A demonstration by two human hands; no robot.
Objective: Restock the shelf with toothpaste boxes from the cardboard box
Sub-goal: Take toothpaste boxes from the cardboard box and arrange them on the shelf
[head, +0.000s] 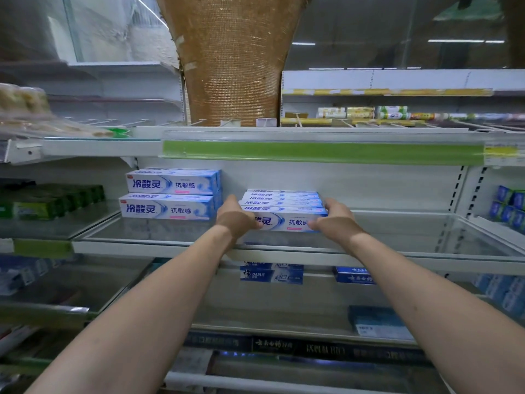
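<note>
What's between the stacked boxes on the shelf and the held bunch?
Head view: only the left hand, gripping the held bunch at its left end, next to the stacked boxes.

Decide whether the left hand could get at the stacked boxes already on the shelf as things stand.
Probably yes for reach: the stack sits just left of the left hand, nothing between them. But that hand grips the held boxes with the right hand, so it must let go first.
</note>
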